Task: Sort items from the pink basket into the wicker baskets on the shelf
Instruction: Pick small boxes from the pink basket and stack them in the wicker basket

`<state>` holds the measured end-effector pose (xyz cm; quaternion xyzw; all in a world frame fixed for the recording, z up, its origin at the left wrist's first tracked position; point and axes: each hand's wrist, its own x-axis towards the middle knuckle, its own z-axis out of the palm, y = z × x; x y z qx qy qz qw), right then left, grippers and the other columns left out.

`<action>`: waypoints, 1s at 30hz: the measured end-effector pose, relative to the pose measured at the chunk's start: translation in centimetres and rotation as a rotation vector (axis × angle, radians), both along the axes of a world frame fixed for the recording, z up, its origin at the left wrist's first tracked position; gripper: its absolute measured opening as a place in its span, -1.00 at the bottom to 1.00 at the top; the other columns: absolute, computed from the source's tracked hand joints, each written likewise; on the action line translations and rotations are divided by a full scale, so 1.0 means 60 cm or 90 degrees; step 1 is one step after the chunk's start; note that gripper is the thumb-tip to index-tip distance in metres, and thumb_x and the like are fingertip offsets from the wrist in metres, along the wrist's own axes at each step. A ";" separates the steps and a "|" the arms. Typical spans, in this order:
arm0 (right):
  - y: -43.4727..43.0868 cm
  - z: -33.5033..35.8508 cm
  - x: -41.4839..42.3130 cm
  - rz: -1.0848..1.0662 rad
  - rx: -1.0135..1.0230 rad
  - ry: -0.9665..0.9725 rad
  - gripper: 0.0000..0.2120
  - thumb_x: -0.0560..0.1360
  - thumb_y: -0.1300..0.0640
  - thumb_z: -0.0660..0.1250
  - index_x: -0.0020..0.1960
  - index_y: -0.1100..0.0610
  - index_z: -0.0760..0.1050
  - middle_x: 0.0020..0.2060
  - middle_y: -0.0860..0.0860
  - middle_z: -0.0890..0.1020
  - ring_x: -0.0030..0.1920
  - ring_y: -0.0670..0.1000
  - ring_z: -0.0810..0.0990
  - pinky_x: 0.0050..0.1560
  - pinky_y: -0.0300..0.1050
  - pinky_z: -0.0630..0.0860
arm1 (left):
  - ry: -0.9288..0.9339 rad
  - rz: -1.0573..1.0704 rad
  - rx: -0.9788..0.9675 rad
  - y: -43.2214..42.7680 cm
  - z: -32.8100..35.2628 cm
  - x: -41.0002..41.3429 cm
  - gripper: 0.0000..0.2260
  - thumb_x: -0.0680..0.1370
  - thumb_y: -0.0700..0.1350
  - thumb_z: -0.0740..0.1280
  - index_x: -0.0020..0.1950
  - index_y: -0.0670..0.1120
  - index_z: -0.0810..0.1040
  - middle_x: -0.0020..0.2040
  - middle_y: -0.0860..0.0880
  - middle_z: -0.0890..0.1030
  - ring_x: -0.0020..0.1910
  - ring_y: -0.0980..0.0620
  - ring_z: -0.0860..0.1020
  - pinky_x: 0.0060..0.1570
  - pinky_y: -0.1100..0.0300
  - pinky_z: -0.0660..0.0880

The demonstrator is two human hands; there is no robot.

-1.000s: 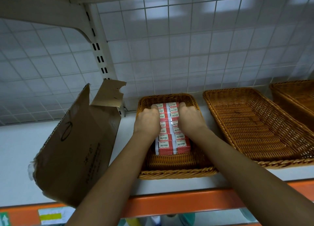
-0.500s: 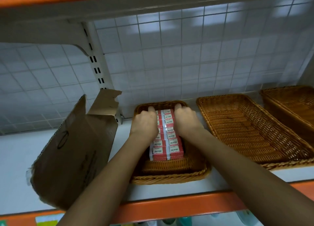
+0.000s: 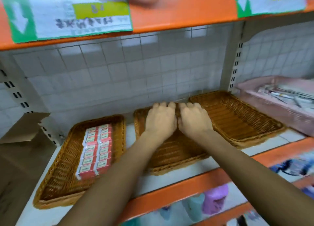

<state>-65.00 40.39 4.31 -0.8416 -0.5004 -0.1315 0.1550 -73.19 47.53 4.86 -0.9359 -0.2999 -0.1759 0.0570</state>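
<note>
Three wicker baskets stand in a row on the white shelf. The left wicker basket [image 3: 57, 180] holds two neat rows of red-and-white boxes [image 3: 96, 149]. My left hand [image 3: 160, 122] and my right hand [image 3: 193, 122] lie side by side, palms down, over the middle wicker basket [image 3: 171, 156]. Their fingers curl over its far rim, and the fingertips are hidden. I see nothing inside the right wicker basket [image 3: 237, 120]. At the far right stands the pink basket [image 3: 271, 107] with several blurred packets inside.
A torn cardboard box [image 3: 20, 151] sits at the left end of the shelf. An upper shelf with an orange edge and paper labels [image 3: 71, 17] hangs close overhead. Below the orange front edge [image 3: 186, 183] stand plastic bottles [image 3: 215, 200].
Both hands left the boxes in the left basket and moved right onto the middle basket. The view swung right and up, bringing the pink basket and upper shelf into sight.
</note>
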 end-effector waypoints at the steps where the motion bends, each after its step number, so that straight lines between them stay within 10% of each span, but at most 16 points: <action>1: -0.026 0.001 0.026 -0.009 -0.001 0.002 -0.70 0.52 0.09 0.18 0.22 0.17 0.39 0.17 0.12 0.51 0.22 0.16 0.42 0.15 0.04 0.40 | -0.004 -0.019 0.002 -0.021 0.000 0.029 -0.73 0.56 -0.09 0.19 0.23 -0.13 0.42 0.17 -0.18 0.50 0.19 -0.20 0.42 0.15 -0.03 0.40; 17: -0.335 -0.019 0.362 -0.213 -0.021 0.023 -0.69 0.52 0.13 0.19 0.24 0.19 0.39 0.14 0.16 0.52 0.19 0.19 0.42 0.08 -0.01 0.37 | -0.008 -0.244 0.003 -0.284 -0.025 0.415 -0.72 0.59 -0.06 0.14 0.25 -0.11 0.45 0.21 -0.13 0.51 0.22 -0.14 0.43 0.19 0.02 0.38; 30: -0.294 0.005 0.603 -0.118 -0.074 0.160 -0.62 0.54 0.06 0.22 0.31 0.17 0.41 0.25 0.12 0.52 0.26 0.14 0.47 0.21 -0.09 0.39 | 0.028 -0.261 -0.051 -0.218 -0.020 0.666 -0.70 0.53 -0.08 0.29 0.25 -0.10 0.50 0.20 -0.15 0.55 0.17 -0.16 0.51 0.07 0.02 0.46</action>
